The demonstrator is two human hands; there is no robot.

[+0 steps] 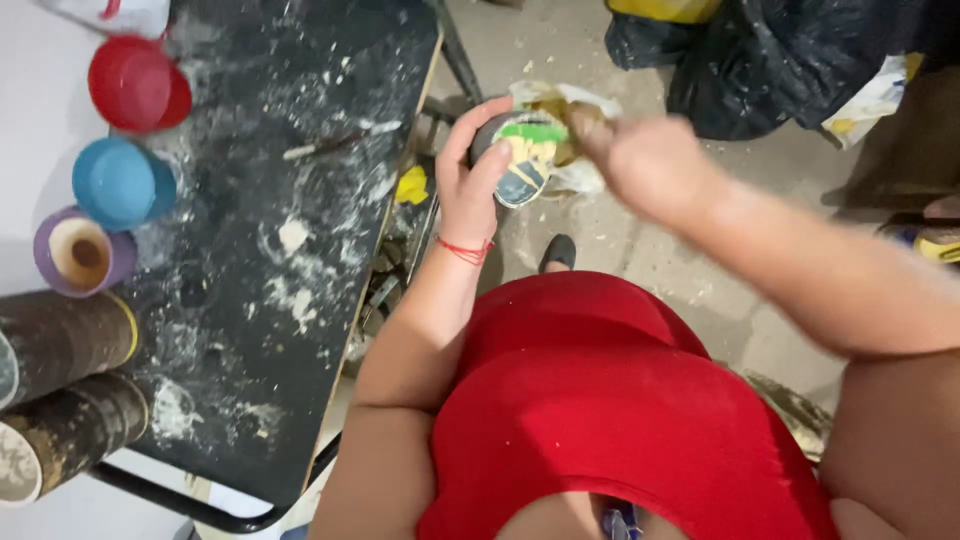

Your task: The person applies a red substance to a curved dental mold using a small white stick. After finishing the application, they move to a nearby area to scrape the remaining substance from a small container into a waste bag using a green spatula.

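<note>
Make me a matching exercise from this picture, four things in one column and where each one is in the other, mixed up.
Things:
1. Round red plastic lid
2. Small paint-smeared can
3. Black plastic bag
4. Brown cardboard tubes

Places:
A. On the floor, top right
B. Bottom-left corner, lying on their sides
C. In the left hand
D. Top left, above a round blue lid

Pairs: 1-D, 2-C, 3-A, 4-B

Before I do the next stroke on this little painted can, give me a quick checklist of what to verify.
1. Left hand wrapped around the painted can: ok.
2. Right hand on the tool at the can: blurred, cannot tell.
3. Can held off the black table, over the floor: ok.
4. Red cup, blue cup upright, apart from the hands: ok.
5. Crumpled rag behind the can, touching or not: cannot tell.
</note>
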